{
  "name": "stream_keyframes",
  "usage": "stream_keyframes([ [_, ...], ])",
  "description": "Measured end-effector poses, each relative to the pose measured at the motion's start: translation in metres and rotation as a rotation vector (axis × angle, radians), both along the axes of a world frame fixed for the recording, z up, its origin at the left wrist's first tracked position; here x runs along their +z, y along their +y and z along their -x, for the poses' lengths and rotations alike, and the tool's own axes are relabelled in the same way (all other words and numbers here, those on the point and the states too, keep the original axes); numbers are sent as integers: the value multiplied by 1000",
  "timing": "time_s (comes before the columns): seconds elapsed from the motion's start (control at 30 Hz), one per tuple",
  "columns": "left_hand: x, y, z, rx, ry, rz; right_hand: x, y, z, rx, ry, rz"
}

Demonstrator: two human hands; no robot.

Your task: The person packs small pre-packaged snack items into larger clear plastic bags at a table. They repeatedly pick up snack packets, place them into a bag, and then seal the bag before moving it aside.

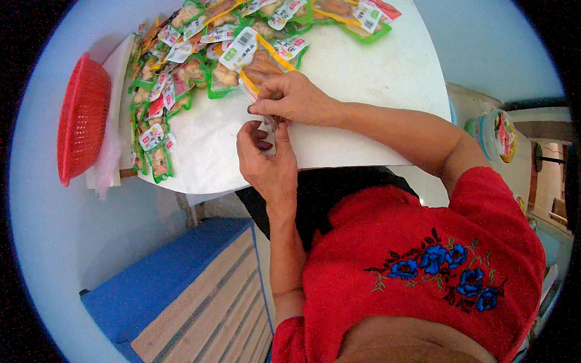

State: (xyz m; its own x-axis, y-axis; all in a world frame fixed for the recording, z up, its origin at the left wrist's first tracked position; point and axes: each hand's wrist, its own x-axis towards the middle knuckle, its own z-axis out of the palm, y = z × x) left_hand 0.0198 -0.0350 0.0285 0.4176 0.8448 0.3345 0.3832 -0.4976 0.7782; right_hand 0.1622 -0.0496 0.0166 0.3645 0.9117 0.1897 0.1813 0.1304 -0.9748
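Note:
A yellow-edged clear food pouch point(263, 66) with brown contents and a white printed label lies at the near edge of a heap of sealed pouches point(186, 72). My right hand point(299, 100) is over its near end, thumb and fingers bent around a small, dark-looking bit of clear plastic point(273, 121). Whether this plastic belongs to the pouch is hidden by the fingers. Just below, my left hand point(270, 159) is raised with curled fingers, its thumb tip by the same plastic. Its grip is unclear. Dark stains show on several fingertips.
The white table point(363, 68) has a rounded edge. At its left stands a red plastic basket point(84, 120), with thin clear plastic sheeting point(109, 159) beneath it. A blue-topped crate or cabinet point(172, 258) stands below left. A lidded plastic tub point(492, 134) is at far right.

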Motion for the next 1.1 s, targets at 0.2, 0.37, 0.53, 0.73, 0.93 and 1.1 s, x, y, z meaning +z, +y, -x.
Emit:
stream_keyframes([
  [0.2,-4,5,2,-5,2,7,-1,1,1,31,87,-2],
  [0.37,-9,11,7,-56,-121,182,-1,1,4,79,181,69],
  [0.53,-2,20,16,-87,-272,438,1,0,3,103,221,50],
  [0.73,-5,25,22,-112,-309,475,8,-3,3,132,257,88],
  [0.93,-1,23,22,-52,-294,495,1,-2,4,285,40,51],
  [1.1,-8,26,22,-45,-354,507,2,-1,2,340,121,76],
])
